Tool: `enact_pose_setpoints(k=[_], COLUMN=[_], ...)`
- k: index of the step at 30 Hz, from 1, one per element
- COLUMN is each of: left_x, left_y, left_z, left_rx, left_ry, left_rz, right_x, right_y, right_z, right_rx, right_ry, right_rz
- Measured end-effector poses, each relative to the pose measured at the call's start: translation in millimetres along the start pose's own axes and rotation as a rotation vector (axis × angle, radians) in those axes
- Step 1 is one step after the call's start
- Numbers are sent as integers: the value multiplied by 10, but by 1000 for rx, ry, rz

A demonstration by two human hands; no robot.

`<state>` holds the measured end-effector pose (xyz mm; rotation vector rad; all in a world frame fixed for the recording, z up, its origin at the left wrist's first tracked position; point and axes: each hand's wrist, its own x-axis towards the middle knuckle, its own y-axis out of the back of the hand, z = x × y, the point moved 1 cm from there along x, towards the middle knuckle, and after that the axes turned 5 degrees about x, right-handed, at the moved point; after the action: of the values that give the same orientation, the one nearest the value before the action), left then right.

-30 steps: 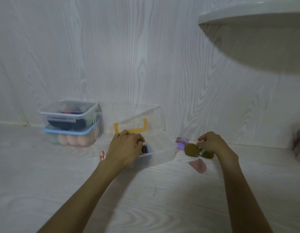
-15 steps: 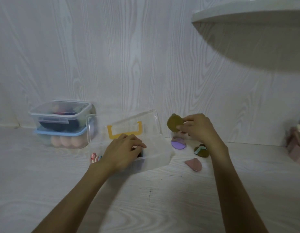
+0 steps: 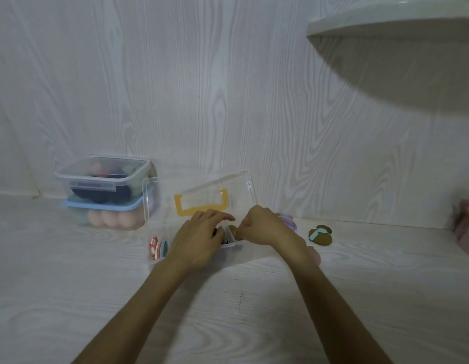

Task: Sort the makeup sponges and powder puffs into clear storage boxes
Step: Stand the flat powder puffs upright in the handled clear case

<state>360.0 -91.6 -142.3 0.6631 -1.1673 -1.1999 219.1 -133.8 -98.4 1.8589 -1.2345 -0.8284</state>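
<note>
Head view, near to far. Left hand (image 3: 199,236) rests over the open clear storage box (image 3: 228,254) on the surface (image 3: 228,311), fingers loosely extended onto its contents; what they touch is hidden. Right hand (image 3: 265,229) is curled, pinching an olive powder puff (image 3: 232,229) at the box's divider. Upright puffs (image 3: 157,246) fill the left compartment. Judgement: seat the puff on edge, steadying the neighbours with the left fingers so none tip. Beyond, to the right, loose puffs remain: an olive pair (image 3: 320,235) and a purple one (image 3: 288,223). The raised lid (image 3: 202,195) stands behind. Stacked closed boxes (image 3: 104,190) sit against the wall.
</note>
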Motion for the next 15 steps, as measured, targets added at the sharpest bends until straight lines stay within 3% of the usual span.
enact_pose_setpoints(k=[6, 8, 10, 12, 15], left_x=[29, 19, 15, 23, 31], left_y=[2, 3, -2, -2, 17], left_z=[2, 15, 17, 23, 26], left_rx=[2, -17, -41, -41, -51], left_ry=[5, 23, 32, 37, 52], left_rz=[-80, -74, -57, -48, -18], right_x=[11, 12, 61, 106, 194], right_y=[204, 405, 630, 738, 652], right_z=[134, 281, 600, 982, 1390], right_rx=[109, 263, 387, 258, 130], right_ry=[83, 107, 27, -184, -435], right_rz=[-239, -121, 221, 466, 334])
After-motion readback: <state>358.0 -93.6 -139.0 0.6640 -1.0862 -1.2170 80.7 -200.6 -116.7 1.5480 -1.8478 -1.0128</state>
